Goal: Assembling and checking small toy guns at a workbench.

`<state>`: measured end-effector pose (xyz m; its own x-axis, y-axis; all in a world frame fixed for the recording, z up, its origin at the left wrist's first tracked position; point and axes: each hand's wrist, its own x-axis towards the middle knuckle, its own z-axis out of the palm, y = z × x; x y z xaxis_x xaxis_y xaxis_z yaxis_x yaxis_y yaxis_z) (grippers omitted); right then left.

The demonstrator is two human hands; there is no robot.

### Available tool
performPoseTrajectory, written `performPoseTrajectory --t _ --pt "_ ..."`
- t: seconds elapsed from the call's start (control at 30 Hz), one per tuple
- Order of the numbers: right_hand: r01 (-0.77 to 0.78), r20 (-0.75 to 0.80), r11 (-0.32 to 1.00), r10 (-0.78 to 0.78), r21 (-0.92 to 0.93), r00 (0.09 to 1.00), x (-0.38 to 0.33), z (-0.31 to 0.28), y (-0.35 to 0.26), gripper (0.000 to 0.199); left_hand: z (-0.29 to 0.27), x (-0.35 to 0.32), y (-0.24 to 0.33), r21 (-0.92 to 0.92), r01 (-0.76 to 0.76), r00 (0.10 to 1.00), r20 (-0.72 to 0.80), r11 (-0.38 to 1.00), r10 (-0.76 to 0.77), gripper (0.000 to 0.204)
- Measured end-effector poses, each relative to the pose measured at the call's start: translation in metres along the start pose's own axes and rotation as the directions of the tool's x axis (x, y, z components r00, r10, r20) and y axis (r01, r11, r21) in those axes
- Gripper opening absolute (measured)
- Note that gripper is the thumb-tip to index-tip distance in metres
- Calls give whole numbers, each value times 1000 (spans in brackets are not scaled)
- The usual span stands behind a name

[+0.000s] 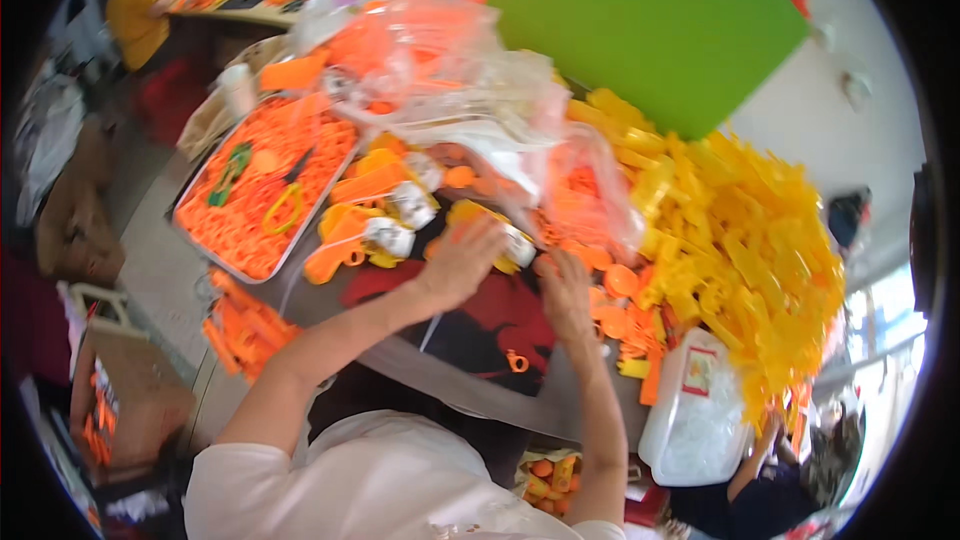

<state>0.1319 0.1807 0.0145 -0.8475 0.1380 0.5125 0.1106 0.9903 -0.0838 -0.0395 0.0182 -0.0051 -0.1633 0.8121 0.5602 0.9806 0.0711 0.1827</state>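
Note:
My left hand [468,255] lies over a yellow plastic piece with a white, dark-printed part [517,246], its fingers bent across the top. Close by on the right, my right hand [567,290] has its fingers curled down at the edge of loose orange parts [620,282]; whatever is under the fingertips is hidden. Left of my hands, several yellow-and-orange plastic pieces [362,230] with similar white parts lie grouped together. A small orange ring-shaped piece [517,361] rests on the black-and-red mat [480,325] nearer to me.
A metal tray [262,278] of small orange parts, with green and yellow-handled tools, stands left. Clear bags [430,50] of orange parts lie beyond. On the right rise a yellow parts heap [740,250] and a white tub [690,440]. Other people work at far left and lower right.

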Motion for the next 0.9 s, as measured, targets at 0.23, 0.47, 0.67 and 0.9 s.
performPoseTrajectory --t 0.23,0.47,0.67,0.9 --pt "-171 -99 973 188 155 977 -29 -38 -3 21 16 23 -42 35 131 991 -21 991 -130 45" --pt "-317 -441 901 423 295 792 3 -64 63 15 1 14 14 -88 -259 965 3 962 260 22" --pt "-497 -605 852 486 166 630 60 -67 169 25 1 3 19 -164 -132 990 33 978 140 20" --pt "-591 -514 704 364 -395 777 61 -56 247 12 14 12 18 -174 -143 988 31 974 151 25"
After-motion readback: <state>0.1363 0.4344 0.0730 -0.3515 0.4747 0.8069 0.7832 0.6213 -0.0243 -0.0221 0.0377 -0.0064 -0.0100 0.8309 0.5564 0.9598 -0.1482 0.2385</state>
